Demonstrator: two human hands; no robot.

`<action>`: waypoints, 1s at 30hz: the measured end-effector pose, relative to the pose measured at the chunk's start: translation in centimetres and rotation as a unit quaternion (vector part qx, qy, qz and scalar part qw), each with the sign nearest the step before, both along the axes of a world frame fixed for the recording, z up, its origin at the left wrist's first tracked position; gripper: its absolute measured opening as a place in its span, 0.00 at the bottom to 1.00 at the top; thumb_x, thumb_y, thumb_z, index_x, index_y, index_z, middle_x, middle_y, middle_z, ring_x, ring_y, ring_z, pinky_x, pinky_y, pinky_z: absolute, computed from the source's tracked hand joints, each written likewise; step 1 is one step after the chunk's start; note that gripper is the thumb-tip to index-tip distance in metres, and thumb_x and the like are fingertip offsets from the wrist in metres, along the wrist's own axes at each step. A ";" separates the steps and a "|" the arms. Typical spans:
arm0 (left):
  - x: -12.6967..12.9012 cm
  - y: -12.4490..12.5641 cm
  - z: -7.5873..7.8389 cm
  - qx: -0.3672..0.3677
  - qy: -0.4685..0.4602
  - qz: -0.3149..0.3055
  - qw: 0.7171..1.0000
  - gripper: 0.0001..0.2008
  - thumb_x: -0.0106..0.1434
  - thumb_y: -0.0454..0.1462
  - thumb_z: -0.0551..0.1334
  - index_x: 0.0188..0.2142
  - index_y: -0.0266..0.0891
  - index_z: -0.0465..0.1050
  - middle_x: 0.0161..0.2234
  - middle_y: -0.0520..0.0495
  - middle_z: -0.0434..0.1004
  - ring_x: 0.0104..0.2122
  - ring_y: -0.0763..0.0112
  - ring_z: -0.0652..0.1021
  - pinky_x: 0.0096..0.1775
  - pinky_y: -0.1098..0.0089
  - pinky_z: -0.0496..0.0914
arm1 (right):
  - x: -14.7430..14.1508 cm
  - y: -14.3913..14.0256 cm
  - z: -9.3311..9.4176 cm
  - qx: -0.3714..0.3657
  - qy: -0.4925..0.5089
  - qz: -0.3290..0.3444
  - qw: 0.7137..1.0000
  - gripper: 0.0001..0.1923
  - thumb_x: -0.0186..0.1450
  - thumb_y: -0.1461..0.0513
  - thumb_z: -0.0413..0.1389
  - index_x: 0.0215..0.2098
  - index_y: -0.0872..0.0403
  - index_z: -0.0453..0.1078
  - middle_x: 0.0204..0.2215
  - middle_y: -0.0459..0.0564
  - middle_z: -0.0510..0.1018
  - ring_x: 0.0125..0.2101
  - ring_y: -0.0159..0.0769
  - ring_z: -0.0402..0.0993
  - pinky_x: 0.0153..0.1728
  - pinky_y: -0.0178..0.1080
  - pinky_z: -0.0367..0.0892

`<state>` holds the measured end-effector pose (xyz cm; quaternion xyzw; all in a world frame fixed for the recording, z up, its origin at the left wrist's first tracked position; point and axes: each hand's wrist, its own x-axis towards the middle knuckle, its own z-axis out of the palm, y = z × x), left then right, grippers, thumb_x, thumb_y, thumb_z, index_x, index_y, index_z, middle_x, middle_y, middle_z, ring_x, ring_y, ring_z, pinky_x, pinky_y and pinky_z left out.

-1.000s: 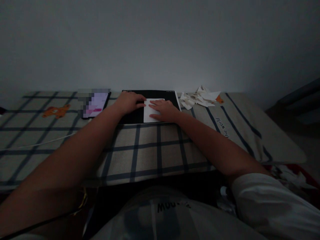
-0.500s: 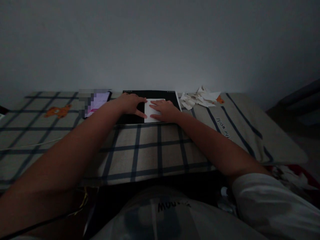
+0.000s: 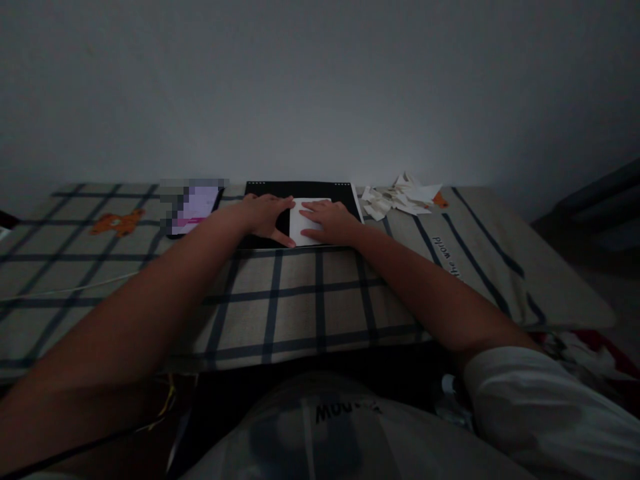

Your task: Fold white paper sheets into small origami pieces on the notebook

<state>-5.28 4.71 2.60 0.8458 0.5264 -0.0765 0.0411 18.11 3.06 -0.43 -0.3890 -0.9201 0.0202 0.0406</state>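
Observation:
A small white sheet of paper (image 3: 297,223) lies on a black board (image 3: 300,189) with a row of white marks at each far corner. My right hand (image 3: 330,222) rests flat on the paper, fingers spread and pointing left, covering much of its right part. At the paper's left edge is my left hand (image 3: 266,215), its thumb and fingers spread wide. The thumb tip touches the near left corner and the fingertips reach the far left corner. Whether the paper is folded I cannot tell.
A tablet or phone with a lit screen (image 3: 193,212) lies left of the board. Torn paper scraps (image 3: 403,197) are heaped to the right. A checked cloth (image 3: 295,300) covers the table, which stands against a grey wall (image 3: 320,87). A thin cable (image 3: 95,285) crosses the left side.
My left thumb has slid slightly toward me, down to the paper's near corner, and the left hand has shifted a little nearer. My right hand stays on the paper.

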 end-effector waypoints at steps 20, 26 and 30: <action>-1.0 0.8 -0.2 0.001 -0.028 -0.012 1.000 0.40 0.70 0.58 0.66 0.76 0.52 0.64 0.73 0.38 0.70 0.69 0.37 0.72 0.65 0.46 0.67 | 0.1 0.1 0.0 0.002 -0.015 0.001 1.000 0.35 0.79 0.48 0.50 0.77 0.55 0.62 0.79 0.62 0.60 0.74 0.62 0.60 0.65 0.65 0.64; 0.0 -0.2 -0.5 0.044 -0.030 0.007 0.999 0.28 0.78 0.50 0.57 0.72 0.47 0.69 0.73 0.41 0.70 0.69 0.44 0.71 0.64 0.50 0.68 | 0.1 0.2 -0.1 0.006 -0.014 -0.001 1.000 0.35 0.79 0.47 0.51 0.78 0.55 0.61 0.78 0.62 0.60 0.73 0.62 0.61 0.66 0.64 0.63; 0.9 -0.7 -1.1 0.079 -0.050 0.027 0.995 0.24 0.79 0.48 0.55 0.66 0.42 0.74 0.70 0.39 0.73 0.66 0.44 0.73 0.61 0.50 0.71 | 0.0 0.1 0.0 0.003 -0.014 -0.002 1.000 0.36 0.80 0.47 0.51 0.78 0.56 0.60 0.78 0.64 0.61 0.74 0.62 0.60 0.67 0.63 0.63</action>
